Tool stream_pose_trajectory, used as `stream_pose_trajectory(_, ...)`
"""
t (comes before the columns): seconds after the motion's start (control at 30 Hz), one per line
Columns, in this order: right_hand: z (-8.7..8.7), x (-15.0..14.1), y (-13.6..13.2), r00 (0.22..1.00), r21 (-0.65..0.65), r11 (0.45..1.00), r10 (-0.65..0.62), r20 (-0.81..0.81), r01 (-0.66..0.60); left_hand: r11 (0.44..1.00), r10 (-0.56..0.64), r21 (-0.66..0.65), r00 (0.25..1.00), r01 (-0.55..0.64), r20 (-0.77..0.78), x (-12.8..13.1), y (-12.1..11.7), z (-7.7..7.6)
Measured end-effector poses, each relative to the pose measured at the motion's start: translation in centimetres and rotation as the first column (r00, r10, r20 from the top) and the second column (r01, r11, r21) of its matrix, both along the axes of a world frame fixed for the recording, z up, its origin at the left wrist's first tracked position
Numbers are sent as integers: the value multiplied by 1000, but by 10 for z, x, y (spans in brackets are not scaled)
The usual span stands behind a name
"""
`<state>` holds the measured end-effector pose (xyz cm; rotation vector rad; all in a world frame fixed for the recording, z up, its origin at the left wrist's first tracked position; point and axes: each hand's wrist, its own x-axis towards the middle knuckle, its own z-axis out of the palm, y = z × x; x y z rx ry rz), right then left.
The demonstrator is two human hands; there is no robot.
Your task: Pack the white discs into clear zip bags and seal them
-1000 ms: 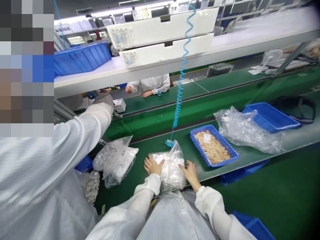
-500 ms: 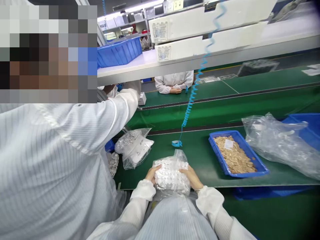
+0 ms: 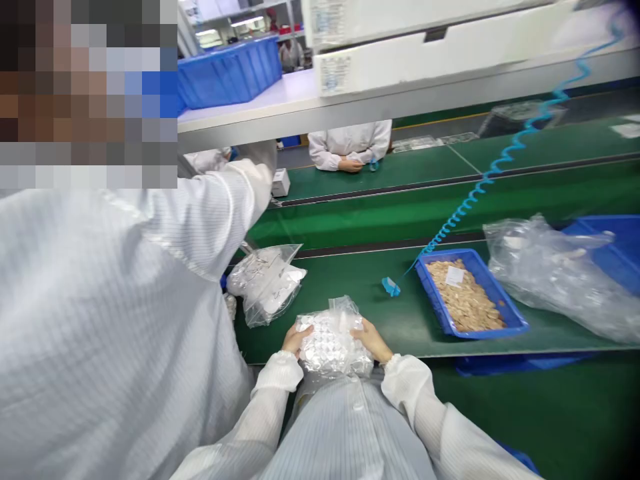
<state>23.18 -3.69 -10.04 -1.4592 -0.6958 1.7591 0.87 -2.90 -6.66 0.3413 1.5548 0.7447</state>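
Clear plastic bag (image 3: 333, 343), packed with small silvery-white pieces, sits between both hands, its puckered neck rising above the fingers. Left hand (image 3: 297, 339) and right hand (image 3: 367, 339) cup its sides, fingers curled and gripping through the film. Just left of the left fingers lies a second clear bag (image 3: 265, 283) of white items on the green bench mat (image 3: 400, 320). Right of the right fingers, a blue plastic tray (image 3: 500, 290) holds tan pieces (image 3: 463, 297). Slick film could slide from the fingers, and a loose neck could spill pieces across the mat.

Blue tray (image 3: 495, 287) of tan pieces (image 3: 463, 297), coiled blue cord (image 3: 475, 189), crumpled plastic bag (image 3: 545, 280)
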Motion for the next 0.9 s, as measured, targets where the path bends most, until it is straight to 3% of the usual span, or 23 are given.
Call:
stream_pose_trajectory(0.23, 12, 24, -19, 984, 3, 984, -177, 16, 177, 987, -157, -15, 987, 157, 13, 28, 30, 11)
stream_pose_trajectory(0.37, 22, 37, -11, 973, 8, 975, -224, 50, 224, 992, -124, 33, 992, 123, 17, 42, 44, 20)
stream_pose_trajectory(0.47, 22, 38, 12, 976, 36, 979, -202, 84, 199, 998, -42, 46, 999, 43, -23, 30, 47, 30)
stream_pose_trajectory(0.6, 8, 36, 41, 976, 57, 986, -164, 145, 157, 994, 107, 26, 986, -104, -130, -9, 26, 45)
stream_pose_trajectory(0.73, -12, 40, 46, 977, 26, 993, -114, 179, 111, 963, 260, -10, 933, -271, -249, -42, -9, 55)
stream_pose_trajectory(0.9, -25, 41, 45, 979, 29, 995, -96, 181, 92, 914, 367, -35, 862, -403, -351, -50, -27, 55)
